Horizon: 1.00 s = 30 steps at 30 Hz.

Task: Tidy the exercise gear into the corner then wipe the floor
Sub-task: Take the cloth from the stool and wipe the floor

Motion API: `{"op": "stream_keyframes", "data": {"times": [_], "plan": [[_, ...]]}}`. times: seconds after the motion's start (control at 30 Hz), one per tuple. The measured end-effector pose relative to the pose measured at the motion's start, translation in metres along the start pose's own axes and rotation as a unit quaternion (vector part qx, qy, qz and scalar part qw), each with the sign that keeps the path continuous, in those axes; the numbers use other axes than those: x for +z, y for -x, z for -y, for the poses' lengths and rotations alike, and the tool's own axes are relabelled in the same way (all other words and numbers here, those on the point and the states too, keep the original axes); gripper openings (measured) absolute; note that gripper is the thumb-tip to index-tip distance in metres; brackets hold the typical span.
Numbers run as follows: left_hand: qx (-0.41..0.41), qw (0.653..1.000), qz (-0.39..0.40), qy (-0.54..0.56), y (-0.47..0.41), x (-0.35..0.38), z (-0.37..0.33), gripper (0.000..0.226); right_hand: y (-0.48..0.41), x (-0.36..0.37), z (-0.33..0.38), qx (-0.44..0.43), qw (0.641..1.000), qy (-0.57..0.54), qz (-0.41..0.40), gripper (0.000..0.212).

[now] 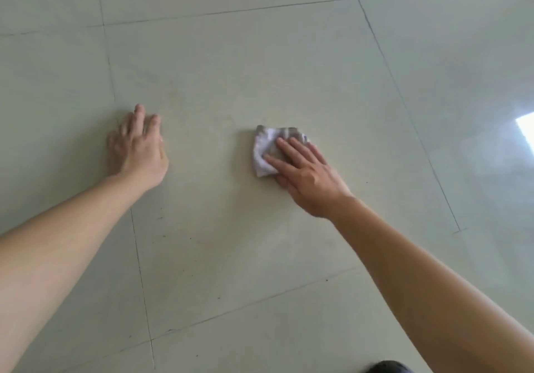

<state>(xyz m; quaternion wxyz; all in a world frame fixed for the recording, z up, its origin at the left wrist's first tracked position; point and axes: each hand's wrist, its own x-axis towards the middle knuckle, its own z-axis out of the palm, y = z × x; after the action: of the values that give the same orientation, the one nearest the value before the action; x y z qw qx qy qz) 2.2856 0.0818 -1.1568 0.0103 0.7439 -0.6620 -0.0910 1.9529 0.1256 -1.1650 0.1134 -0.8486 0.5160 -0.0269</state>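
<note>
Right hand (303, 170), fingers straight, presses a crumpled white-and-grey cloth (267, 150) flat onto the pale tiled floor (231, 69); left hand (137, 147) rests spread on a tile seam.

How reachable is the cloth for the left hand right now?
Probably yes: the left hand rests on the floor, only bare tile between it and the cloth. The right hand presses the cloth's right part; its left edge is exposed.
</note>
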Motion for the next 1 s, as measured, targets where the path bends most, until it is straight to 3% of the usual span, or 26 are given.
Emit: {"op": "stream_keyframes", "data": {"times": [0.07,0.13,0.2,0.27,0.4,0.5,0.57,0.63,0.7,0.77,0.83,0.9,1.0], "plan": [[0.018,0.999,-0.023,0.024,0.029,0.004,-0.002,0.043,0.008,-0.012,-0.030,0.180,0.984,-0.002,-0.013,0.050],[0.029,0.998,-0.040,0.040,0.048,0.007,-0.003,0.046,0.012,-0.017,-0.028,0.340,0.940,-0.036,-0.002,0.051],[0.033,0.997,-0.043,0.048,0.056,0.008,-0.003,0.048,0.012,-0.012,0.006,0.384,0.921,-0.055,-0.014,0.053],[0.045,0.997,-0.043,0.045,0.058,0.006,-0.001,0.050,0.018,0.003,0.060,0.318,0.945,-0.067,-0.028,0.053],[0.070,0.997,-0.021,0.035,0.057,-0.004,0.003,0.056,0.067,0.030,0.165,0.051,0.995,-0.080,0.001,0.053],[0.056,0.998,-0.013,0.032,0.059,-0.008,0.001,0.054,0.108,0.039,0.187,-0.189,0.975,-0.063,0.095,0.049],[0.037,0.999,-0.011,0.034,0.060,-0.007,-0.005,0.053,0.111,0.039,0.150,-0.266,0.959,-0.044,0.084,0.042],[0.024,0.999,-0.017,0.036,0.062,-0.008,-0.013,0.050,0.108,0.027,0.096,-0.178,0.982,0.006,0.059,0.043],[0.016,0.999,-0.021,0.037,0.065,-0.007,-0.022,0.048,0.109,0.008,0.042,0.029,0.999,0.028,0.023,0.047],[0.026,0.999,-0.025,0.039,0.068,-0.005,-0.031,0.046,0.126,-0.009,0.005,0.271,0.962,0.008,0.015,0.051],[0.057,0.997,-0.028,0.045,0.070,-0.002,-0.046,0.045,0.144,-0.015,0.002,0.441,0.896,-0.055,0.001,0.051],[0.087,0.995,-0.021,0.049,0.069,0.001,-0.065,0.046,0.154,-0.006,0.029,0.476,0.877,-0.066,-0.004,0.051],[0.118,0.991,-0.021,0.056,0.065,0.006,-0.093,0.050,0.160,0.020,0.102,0.328,0.943,-0.037,-0.032,0.052]]}}
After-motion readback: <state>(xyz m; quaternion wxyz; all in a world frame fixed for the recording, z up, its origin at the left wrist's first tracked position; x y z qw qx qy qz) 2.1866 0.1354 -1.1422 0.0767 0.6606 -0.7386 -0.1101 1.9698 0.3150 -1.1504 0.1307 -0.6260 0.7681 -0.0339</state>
